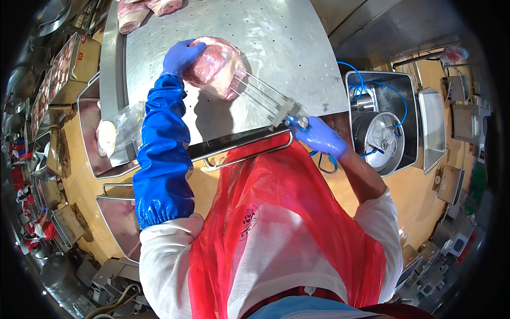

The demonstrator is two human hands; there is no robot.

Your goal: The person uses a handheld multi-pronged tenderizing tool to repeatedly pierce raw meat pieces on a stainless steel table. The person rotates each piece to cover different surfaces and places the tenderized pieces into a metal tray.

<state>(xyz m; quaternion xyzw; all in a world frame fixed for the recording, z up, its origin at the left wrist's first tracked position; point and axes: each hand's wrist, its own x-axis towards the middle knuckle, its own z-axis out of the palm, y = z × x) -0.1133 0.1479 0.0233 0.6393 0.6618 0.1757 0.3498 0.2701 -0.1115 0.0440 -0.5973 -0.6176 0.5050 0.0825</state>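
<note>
We hold our purple-gloved left hand (pixel 180 57) out ahead, open, its fingers slightly curved. Behind it, our left forearm (pixel 164 143), in a blue sleeve cover (pixel 162 183), runs almost straight back. Our gloved right hand (pixel 322 137) is closed in a grip, right of the left hand and nearer us; behind it our bare right forearm (pixel 363 176) slants back and outward.
</note>
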